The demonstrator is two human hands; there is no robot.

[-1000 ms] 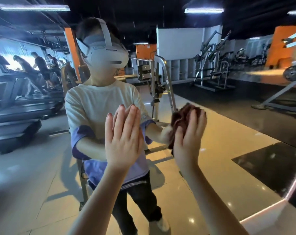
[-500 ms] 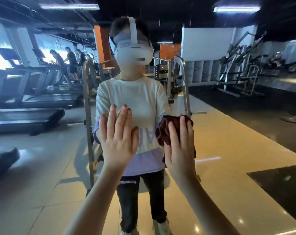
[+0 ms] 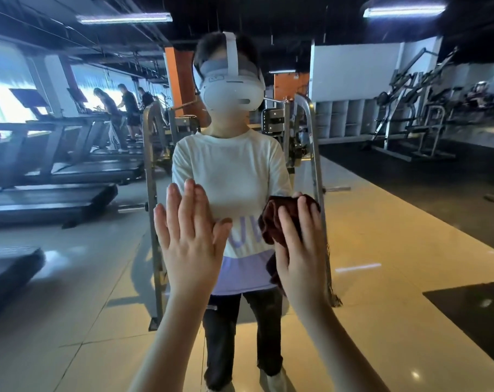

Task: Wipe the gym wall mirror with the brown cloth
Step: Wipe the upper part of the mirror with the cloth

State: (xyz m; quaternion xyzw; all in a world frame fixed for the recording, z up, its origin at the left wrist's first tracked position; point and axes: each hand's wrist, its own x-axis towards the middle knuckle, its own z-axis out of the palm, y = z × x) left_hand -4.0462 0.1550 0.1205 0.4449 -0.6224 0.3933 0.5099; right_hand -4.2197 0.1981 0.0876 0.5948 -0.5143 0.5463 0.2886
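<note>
Brown cloth [image 3: 271, 222] pinned to the gym wall mirror [image 3: 395, 244] beneath our flat right hand [image 3: 299, 250], its grip released, left hand [image 3: 189, 236] braced open alongside, we judge even pressure and overlapping strokes wipe best.

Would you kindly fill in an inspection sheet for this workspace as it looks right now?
Surface: mirror, reflecting the person wiping it.
Job's things: brown cloth, bunched, pressed to the mirror.
Clutter: nothing seen.
Hands: left hand flat against the mirror, fingers straight; right hand flat over the cloth.
Cables: nothing seen.
Surroundings: treadmills reflected at left, weight machines at right.
</note>
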